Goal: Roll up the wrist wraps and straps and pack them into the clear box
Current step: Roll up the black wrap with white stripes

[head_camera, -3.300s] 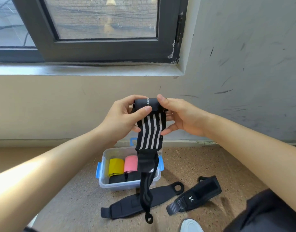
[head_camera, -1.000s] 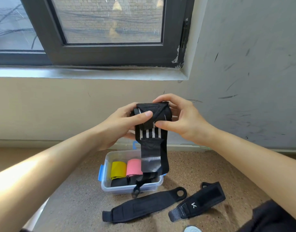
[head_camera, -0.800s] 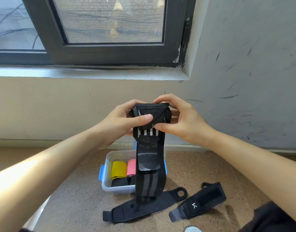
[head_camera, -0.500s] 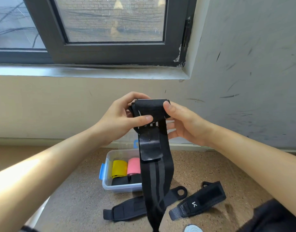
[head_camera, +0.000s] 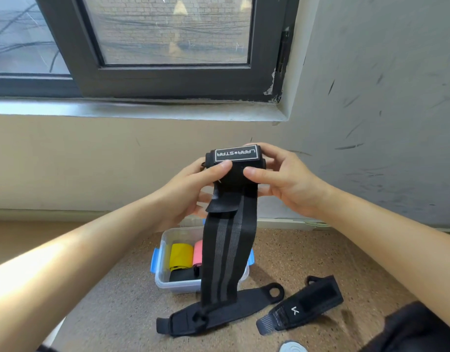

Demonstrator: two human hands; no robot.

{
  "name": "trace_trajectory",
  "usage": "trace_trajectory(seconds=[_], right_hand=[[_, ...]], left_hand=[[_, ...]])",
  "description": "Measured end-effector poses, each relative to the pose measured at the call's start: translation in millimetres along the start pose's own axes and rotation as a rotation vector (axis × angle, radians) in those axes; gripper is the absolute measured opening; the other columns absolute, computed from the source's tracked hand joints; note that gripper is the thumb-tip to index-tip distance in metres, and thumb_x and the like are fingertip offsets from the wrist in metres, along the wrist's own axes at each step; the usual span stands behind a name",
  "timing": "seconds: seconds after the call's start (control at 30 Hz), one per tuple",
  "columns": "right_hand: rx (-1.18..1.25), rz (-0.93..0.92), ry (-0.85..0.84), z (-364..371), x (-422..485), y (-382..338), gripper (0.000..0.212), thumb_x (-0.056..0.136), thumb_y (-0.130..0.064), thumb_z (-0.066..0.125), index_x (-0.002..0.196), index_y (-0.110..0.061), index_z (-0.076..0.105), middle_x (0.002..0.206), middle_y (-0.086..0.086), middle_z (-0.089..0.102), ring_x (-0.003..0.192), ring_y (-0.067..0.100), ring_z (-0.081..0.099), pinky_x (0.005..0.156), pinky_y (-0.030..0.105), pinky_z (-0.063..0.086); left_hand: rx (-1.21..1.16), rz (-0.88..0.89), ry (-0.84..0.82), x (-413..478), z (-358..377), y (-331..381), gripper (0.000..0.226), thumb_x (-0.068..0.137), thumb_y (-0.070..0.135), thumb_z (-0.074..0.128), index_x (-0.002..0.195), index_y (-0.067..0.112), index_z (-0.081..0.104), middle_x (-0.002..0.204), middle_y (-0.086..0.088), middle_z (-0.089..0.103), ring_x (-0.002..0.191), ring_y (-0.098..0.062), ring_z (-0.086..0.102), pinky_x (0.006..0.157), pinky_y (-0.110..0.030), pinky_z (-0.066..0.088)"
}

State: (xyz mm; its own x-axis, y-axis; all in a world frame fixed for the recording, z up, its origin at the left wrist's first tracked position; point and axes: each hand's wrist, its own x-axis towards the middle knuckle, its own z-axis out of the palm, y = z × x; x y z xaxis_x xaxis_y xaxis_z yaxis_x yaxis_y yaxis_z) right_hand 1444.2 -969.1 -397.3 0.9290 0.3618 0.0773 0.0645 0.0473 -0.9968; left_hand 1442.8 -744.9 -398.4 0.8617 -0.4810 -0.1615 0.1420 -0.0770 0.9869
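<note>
Between both hands, raised ahead of the wall: I see the wrist wrap [head_camera: 235,158], its upper end wound into a roll with a white-framed label facing up.
Left hand [head_camera: 191,194]: fingers curled round the left end of the roll, thumb pressed on its front face.
Right hand [head_camera: 287,184]: grips the right end of the roll, thumb on the front face, fingers behind.
Loose tail [head_camera: 226,260]: hangs straight down from the roll, black with grey stripes. Its lower end overlaps the box and the long strap from my view, and I cannot tell whether it touches them.
Clear box [head_camera: 163,278]: on the floor [head_camera: 295,250] below the hands, open at the top, blue clips on its sides.
Box contents: yellow roll [head_camera: 179,256] and pink roll [head_camera: 197,252] side by side, black roll [head_camera: 183,275] in front of them.
Long strap [head_camera: 244,304]: flat on the floor just in front of the box, looped end to the right.
Short strap [head_camera: 307,303]: flat on the floor to the right of the long strap, apart from it, with a white mark on it.
</note>
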Motion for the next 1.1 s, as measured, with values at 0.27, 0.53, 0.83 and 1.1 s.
trace_trajectory(seconds=[0.27, 0.53, 0.83, 1.1], right_hand=[[-0.392, -0.153, -0.001, 5.1, -4.7, 5.6, 0.053, 0.084, 0.003, 0.077, 0.126, -0.022, 0.056, 0.121, 0.005, 0.064, 0.112, 0.022, 0.066, 0.087, 0.037, 0.061], [-0.127, 0.059, -0.008, 3.2, -3.1, -3.7, 0.057, 0.088, -0.032, 0.075, 0.138, -0.029, 0.049, 0.135, 0.013, 0.059, 0.111, 0.028, 0.071, 0.088, 0.05, 0.061], [0.123, 0.227, -0.09, 5.0, -0.3, 1.7, 0.046, 0.093, -0.028, 0.065, 0.138, -0.019, 0.056, 0.134, 0.019, 0.064, 0.105, 0.035, 0.07, 0.087, 0.044, 0.06], [0.022, 0.111, -0.022, -0.9, 1.5, 3.4, 0.044, 0.094, -0.007, 0.068, 0.135, -0.015, 0.056, 0.125, 0.025, 0.065, 0.111, 0.04, 0.069, 0.088, 0.05, 0.06]], left_hand=[[-0.076, 0.058, 0.117, 2.8, -2.5, -0.7, 0.053, 0.079, 0.034, 0.082, 0.127, 0.022, 0.061, 0.112, -0.002, 0.072, 0.095, -0.022, 0.074, 0.076, -0.042, 0.061], [0.033, 0.193, 0.134, 0.2, -7.5, 0.0, 0.06, 0.075, 0.009, 0.082, 0.128, 0.023, 0.06, 0.12, -0.005, 0.071, 0.104, -0.023, 0.074, 0.08, -0.045, 0.062], [0.201, 0.317, 0.14, -2.0, -6.7, 1.2, 0.068, 0.083, 0.0, 0.078, 0.139, 0.025, 0.05, 0.134, -0.003, 0.06, 0.11, -0.017, 0.071, 0.081, -0.03, 0.061], [0.027, -0.057, 0.013, 0.3, -13.3, -4.5, 0.059, 0.083, 0.052, 0.067, 0.136, 0.028, 0.058, 0.131, -0.013, 0.067, 0.103, -0.028, 0.072, 0.096, -0.049, 0.058]])
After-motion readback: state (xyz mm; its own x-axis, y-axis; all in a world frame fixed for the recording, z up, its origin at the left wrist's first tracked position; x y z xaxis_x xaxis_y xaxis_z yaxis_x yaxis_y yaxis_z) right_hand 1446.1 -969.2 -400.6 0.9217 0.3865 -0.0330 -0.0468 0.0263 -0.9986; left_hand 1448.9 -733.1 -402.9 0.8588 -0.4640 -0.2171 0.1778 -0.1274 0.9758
